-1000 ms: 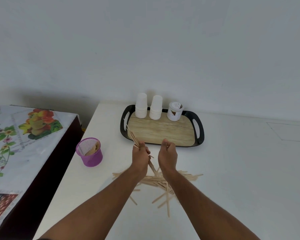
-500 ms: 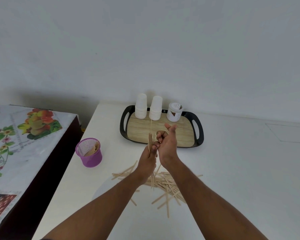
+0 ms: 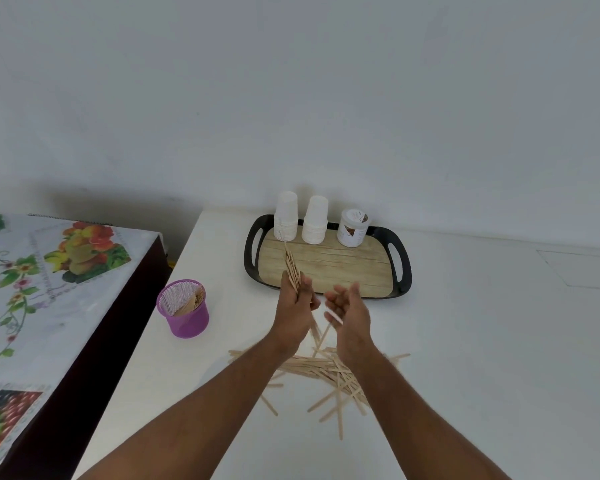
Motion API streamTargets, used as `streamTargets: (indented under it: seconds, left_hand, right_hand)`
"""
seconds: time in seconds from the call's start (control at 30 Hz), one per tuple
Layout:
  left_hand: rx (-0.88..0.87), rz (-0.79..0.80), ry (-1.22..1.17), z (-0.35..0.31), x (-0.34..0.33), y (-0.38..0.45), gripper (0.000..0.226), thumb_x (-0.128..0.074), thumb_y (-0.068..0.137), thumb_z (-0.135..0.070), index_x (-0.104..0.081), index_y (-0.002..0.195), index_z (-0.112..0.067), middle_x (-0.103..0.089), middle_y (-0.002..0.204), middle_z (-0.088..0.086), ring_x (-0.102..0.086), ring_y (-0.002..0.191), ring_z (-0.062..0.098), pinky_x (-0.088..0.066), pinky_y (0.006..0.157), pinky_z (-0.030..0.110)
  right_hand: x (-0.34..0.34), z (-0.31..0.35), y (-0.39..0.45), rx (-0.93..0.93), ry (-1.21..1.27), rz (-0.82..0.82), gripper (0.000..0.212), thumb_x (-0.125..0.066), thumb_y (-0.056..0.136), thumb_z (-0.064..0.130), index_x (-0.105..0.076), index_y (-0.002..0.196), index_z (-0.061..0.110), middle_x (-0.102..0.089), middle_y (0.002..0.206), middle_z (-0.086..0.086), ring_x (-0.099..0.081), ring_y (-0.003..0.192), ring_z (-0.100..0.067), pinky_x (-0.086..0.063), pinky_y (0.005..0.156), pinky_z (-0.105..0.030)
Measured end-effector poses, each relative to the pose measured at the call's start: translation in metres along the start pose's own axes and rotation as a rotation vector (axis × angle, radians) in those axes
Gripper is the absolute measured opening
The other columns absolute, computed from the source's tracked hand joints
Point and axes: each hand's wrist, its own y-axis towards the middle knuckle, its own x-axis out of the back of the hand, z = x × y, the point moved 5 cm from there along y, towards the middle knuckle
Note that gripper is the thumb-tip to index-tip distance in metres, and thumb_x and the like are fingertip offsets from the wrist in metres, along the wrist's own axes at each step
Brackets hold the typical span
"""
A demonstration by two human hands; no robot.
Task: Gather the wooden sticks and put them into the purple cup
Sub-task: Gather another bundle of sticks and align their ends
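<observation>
My left hand (image 3: 297, 306) is shut on a bundle of wooden sticks (image 3: 291, 266) that stick up over the tray. My right hand (image 3: 349, 313) hovers just to the right of it, fingers apart, holding nothing. Below both hands a loose pile of wooden sticks (image 3: 326, 367) lies scattered on the white table. The purple mesh cup (image 3: 184, 308) stands to the left near the table's left edge, with several sticks inside it.
A black tray (image 3: 404, 268) with a wood-pattern floor stands at the back, carrying two stacks of white paper cups (image 3: 300, 218) and a small white jar (image 3: 353, 227). A lower table with a fruit-print cloth (image 3: 32, 289) is at the left.
My right hand has let go and moved apart from the left. The bundle stays in my left hand, now tilted up toward the tray.
</observation>
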Motion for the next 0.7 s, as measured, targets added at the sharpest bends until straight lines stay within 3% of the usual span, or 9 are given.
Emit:
streamTargets:
  seconds: [0.13, 0.3, 0.37, 0.43, 0.5, 0.63, 0.7]
  left_hand:
    - [-0.026, 0.013, -0.104, -0.021, -0.016, -0.002, 0.016, -0.042, 0.108, -0.026, -0.044, 0.098, -0.014, -0.047, 0.072, -0.001, -0.051, 0.073, 0.016, -0.050, 0.069, 0.022]
    - [-0.052, 0.050, -0.078, -0.022, -0.028, -0.008, 0.012, -0.046, 0.107, -0.027, -0.049, 0.096, -0.022, -0.051, 0.068, -0.008, -0.054, 0.072, 0.012, -0.052, 0.075, 0.028]
    - [-0.033, 0.033, -0.087, -0.019, -0.027, -0.009, 0.011, -0.049, 0.106, -0.026, -0.053, 0.101, -0.017, -0.055, 0.074, 0.002, -0.056, 0.076, 0.012, -0.056, 0.081, 0.036]
    - [0.046, 0.019, -0.142, -0.012, -0.025, -0.009, 0.015, -0.052, 0.105, -0.023, -0.055, 0.111, -0.010, -0.052, 0.086, 0.021, -0.055, 0.088, 0.025, -0.053, 0.099, 0.054]
    - [0.094, 0.018, -0.212, -0.011, -0.027, -0.012, 0.014, -0.054, 0.104, -0.019, -0.056, 0.116, -0.013, -0.054, 0.090, 0.016, -0.055, 0.093, 0.029, -0.050, 0.103, 0.056]
    - [-0.008, 0.035, -0.066, -0.024, -0.037, -0.024, 0.021, -0.063, 0.098, -0.011, -0.060, 0.117, -0.019, -0.068, 0.104, -0.002, -0.065, 0.099, 0.012, -0.055, 0.093, 0.029]
    - [-0.032, 0.054, -0.053, -0.028, -0.039, -0.024, 0.018, -0.068, 0.092, -0.005, -0.064, 0.108, -0.013, -0.070, 0.098, 0.001, -0.067, 0.093, 0.016, -0.055, 0.087, 0.027]
  right_hand:
    - [0.004, -0.032, -0.011, -0.290, 0.198, 0.043, 0.063, -0.040, 0.106, 0.056, -0.069, 0.121, 0.002, -0.074, 0.120, -0.019, -0.068, 0.116, -0.031, -0.051, 0.106, -0.043]
    - [-0.013, -0.025, -0.019, -0.397, 0.575, 0.152, 0.069, -0.031, 0.108, 0.056, -0.063, 0.129, -0.001, -0.072, 0.122, -0.022, -0.068, 0.118, -0.034, -0.045, 0.114, -0.044]
    - [-0.017, -0.019, -0.018, -0.397, 0.653, 0.186, 0.069, -0.028, 0.109, 0.054, -0.065, 0.129, -0.002, -0.070, 0.126, -0.023, -0.065, 0.123, -0.036, -0.040, 0.118, -0.045]
    - [-0.021, -0.016, -0.016, -0.381, 0.688, 0.218, 0.069, -0.027, 0.109, 0.051, -0.066, 0.130, -0.003, -0.066, 0.134, -0.024, -0.060, 0.131, -0.038, -0.036, 0.121, -0.047]
    - [-0.023, -0.016, -0.015, -0.364, 0.719, 0.249, 0.071, -0.026, 0.109, 0.050, -0.070, 0.125, -0.003, -0.066, 0.135, -0.024, -0.062, 0.128, -0.039, -0.040, 0.118, -0.047]
    - [-0.033, -0.013, -0.016, -0.349, 0.855, 0.358, 0.068, -0.031, 0.108, 0.047, -0.079, 0.108, -0.002, -0.076, 0.114, -0.019, -0.076, 0.103, -0.034, -0.060, 0.087, -0.044]
    - [-0.037, -0.011, -0.017, -0.323, 0.907, 0.391, 0.057, -0.038, 0.107, 0.039, -0.080, 0.102, 0.000, -0.077, 0.100, -0.014, -0.078, 0.095, -0.030, -0.063, 0.077, -0.040]
